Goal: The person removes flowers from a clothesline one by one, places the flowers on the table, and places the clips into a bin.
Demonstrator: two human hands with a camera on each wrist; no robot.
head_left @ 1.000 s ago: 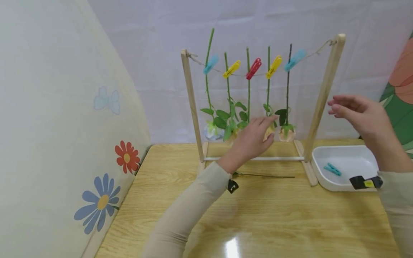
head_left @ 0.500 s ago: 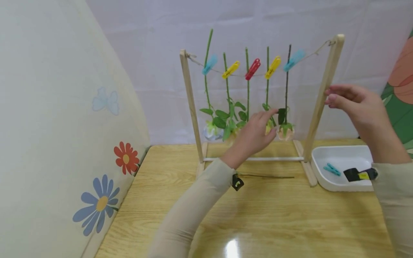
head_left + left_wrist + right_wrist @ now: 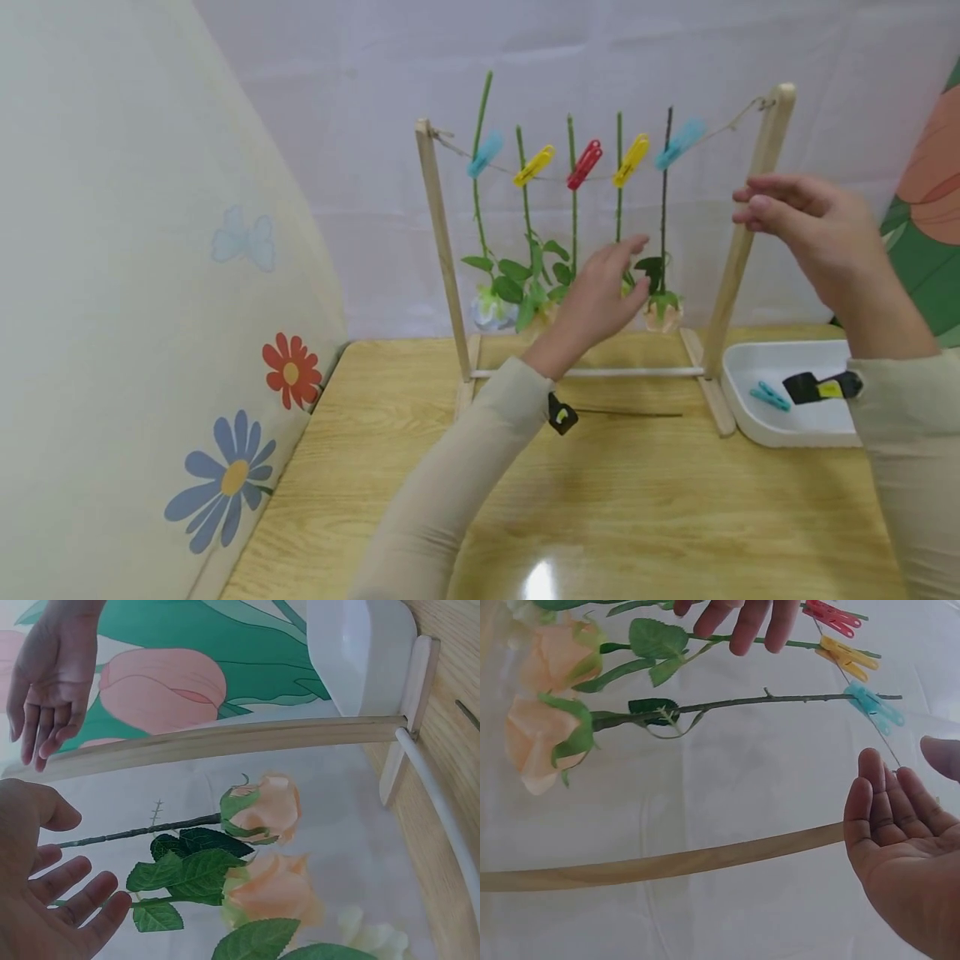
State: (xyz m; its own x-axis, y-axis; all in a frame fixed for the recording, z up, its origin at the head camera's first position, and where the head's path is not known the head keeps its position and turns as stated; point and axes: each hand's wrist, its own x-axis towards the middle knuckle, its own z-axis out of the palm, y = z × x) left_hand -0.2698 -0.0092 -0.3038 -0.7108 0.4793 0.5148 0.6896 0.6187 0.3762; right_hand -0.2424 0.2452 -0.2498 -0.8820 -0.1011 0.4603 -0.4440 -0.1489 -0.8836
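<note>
- The right hand (image 3: 828, 229) has risen toward 11 o'clock over the last second; its fingers now cross in front of the right post (image 3: 731, 292), contact unclear. Fingers loosely bent, thumb apart, nothing held.
- The left hand (image 3: 596, 292) has edged slightly toward 1 o'clock. Its fingers are spread wide and grip nothing; whether they brush the leaves, I cannot tell.
- The peach flower (image 3: 663, 314) hangs head-down between 3 and 4 o'clock from the left hand, its stem under a blue clip (image 3: 681, 144).
- All five hung stems are still clipped to the string, so neither movement has altered the row.
- A loose stem (image 3: 630, 412) lies on the bench (image 3: 675, 517) toward 5 o'clock; a teal clip (image 3: 770, 396) sits in the white tray (image 3: 787, 436) at 4 o'clock.
</note>
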